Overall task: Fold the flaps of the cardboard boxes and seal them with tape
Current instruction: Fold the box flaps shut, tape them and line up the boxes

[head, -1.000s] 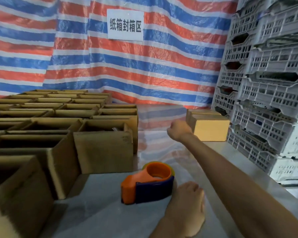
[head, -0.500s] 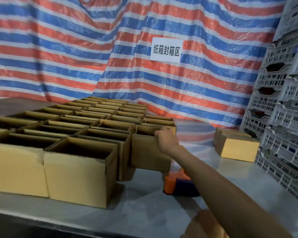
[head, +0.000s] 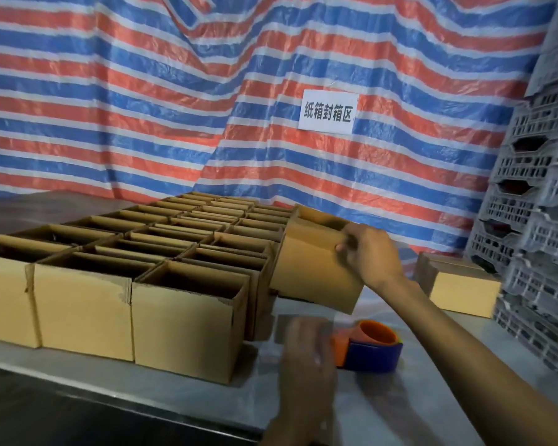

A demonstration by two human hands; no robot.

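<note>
My right hand [head: 369,252] grips a cardboard box [head: 310,272] by its top edge.
It tilts beside the rows of open boxes [head: 187,320]; my left hand [head: 306,352] is blurred just before the tape dispenser [head: 372,349] on the table [head: 432,397], and I cannot tell its grip.

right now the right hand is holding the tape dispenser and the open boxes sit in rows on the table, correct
No. The head view shows the right hand gripping a tilted cardboard box; the tape dispenser lies on the table. The open boxes sit in rows.
</note>
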